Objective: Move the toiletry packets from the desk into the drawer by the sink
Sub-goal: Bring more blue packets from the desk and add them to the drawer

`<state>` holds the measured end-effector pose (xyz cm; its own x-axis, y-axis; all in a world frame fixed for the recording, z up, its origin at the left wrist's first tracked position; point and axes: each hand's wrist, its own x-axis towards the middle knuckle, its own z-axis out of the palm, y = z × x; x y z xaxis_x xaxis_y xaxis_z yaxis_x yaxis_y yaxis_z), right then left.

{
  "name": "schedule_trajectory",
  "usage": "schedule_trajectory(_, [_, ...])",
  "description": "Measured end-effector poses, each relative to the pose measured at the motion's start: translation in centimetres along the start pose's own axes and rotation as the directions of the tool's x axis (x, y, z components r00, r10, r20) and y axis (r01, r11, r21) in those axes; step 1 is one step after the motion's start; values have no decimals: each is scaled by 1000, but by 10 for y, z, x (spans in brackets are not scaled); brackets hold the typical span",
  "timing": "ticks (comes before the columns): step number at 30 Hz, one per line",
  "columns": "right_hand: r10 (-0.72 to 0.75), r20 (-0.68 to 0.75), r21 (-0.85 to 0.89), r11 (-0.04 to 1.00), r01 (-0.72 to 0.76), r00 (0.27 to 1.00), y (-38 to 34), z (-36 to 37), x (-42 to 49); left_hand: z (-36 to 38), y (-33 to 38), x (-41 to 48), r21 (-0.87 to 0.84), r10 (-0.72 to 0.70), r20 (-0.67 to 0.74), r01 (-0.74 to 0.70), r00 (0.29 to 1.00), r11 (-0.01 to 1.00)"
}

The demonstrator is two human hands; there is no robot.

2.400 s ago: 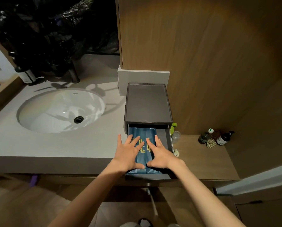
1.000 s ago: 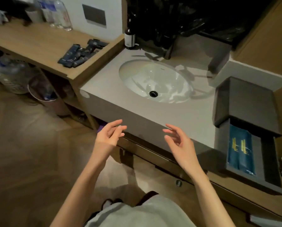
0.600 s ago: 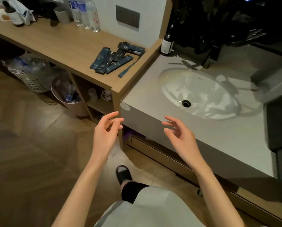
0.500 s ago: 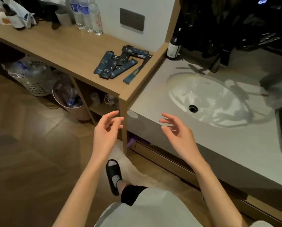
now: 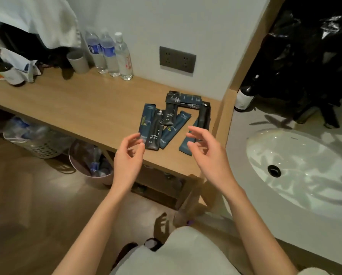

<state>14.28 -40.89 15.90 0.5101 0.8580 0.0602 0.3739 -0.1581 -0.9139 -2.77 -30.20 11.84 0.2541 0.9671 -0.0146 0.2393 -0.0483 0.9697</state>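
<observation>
Both hands empty, nothing pinched; left hand and right hand hover apart, palms roughly facing, fingers loosely curled, over the near edge of the desk.

Left fingertips sit just beside the near end of the leftmost blue packet; can't tell if they touch. The right hand partly covers another blue packet at the right of the pile.

The toiletry packets lie in a loose overlapping heap on the desk's right end, near the divider to the sink; the middle ones fan out side by side, incl. a black one marked TOOTH BRUSH, with a long black packet and two more crossed at the back. Drawer not in view.

Handling, my read: thin glossy sleeves, light, probably slick against each other; flexible film, likely with a stiff item inside, so they should hold straight lengthwise. I'd rake them parallel first, then clamp the bundle across the mid-length between thumb and fingers — end grips risk the inner ones sliding out. Nothing fragile; the main risk is dropping strays off the near edge.

Further back: paper cup, three water bottles, wall socket — all well apart from the pile.
</observation>
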Motion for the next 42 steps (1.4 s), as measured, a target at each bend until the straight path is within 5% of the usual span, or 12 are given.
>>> schedule_trajectory(12, [243, -254, -121, 952, -280, 936, 27, 82, 120, 14, -77, 202, 203, -217, 195, 177, 956, 963])
schedule_trajectory(17, [391, -319, -127, 885, -448, 863, 64, 107, 159, 41, -102, 251, 372, -286, 324, 157, 902, 915])
schedule_trajectory(24, [583, -350, -159, 734, -660, 733, 117, 141, 191, 64, -119, 274, 642, -309, 310, 41, 899, 765])
schedule_trajectory(31, [642, -479, -72, 651, -756, 599, 135, 164, 210, 62, -130, 277, 620, -220, 354, -52, 909, 783])
schedule_trajectory(42, [744, -427, 77, 596, -799, 514, 133, 144, 203, 48, -120, 293, 429, -263, 376, 84, 889, 899])
